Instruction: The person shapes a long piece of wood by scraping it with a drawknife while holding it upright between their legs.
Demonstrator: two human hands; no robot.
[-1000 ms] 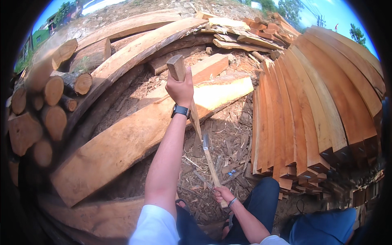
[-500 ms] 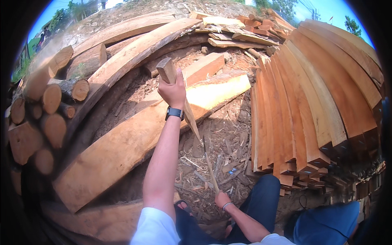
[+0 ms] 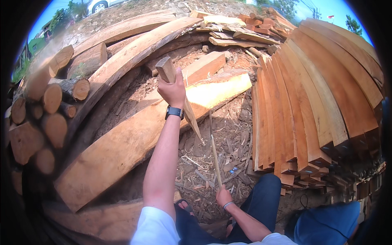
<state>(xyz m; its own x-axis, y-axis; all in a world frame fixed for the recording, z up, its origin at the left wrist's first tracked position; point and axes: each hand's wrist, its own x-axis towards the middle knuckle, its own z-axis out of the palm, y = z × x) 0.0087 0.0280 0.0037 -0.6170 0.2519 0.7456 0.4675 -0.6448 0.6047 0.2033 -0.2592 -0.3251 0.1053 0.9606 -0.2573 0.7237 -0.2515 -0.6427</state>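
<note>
My left hand (image 3: 173, 92), a dark watch on its wrist, is wrapped round the upper part of a wooden stake (image 3: 190, 116). The stake slants downward, with a square-cut top and a sharp lower point. Nearer my body, my right hand (image 3: 223, 196) grips the long pale handle of a machete (image 3: 216, 159). Its narrow dark blade shows almost edge-on and points away from me, just right of the stake's tip and apart from it. Behind the stake lies a thick squared timber beam (image 3: 122, 143), sunlit at its far end.
Stacked planks (image 3: 302, 94) rise along the right. Cut logs (image 3: 52, 98) are piled at the left, beside a long curved-looking beam (image 3: 122, 61). Wood chips (image 3: 200, 167) litter the ground. Slabs (image 3: 241, 36) lie at the back. A blue object (image 3: 326, 222) sits lower right.
The machete's blade has moved from the stake's pointed end, up and slightly to the right. My left hand and the stake have stayed almost still.
</note>
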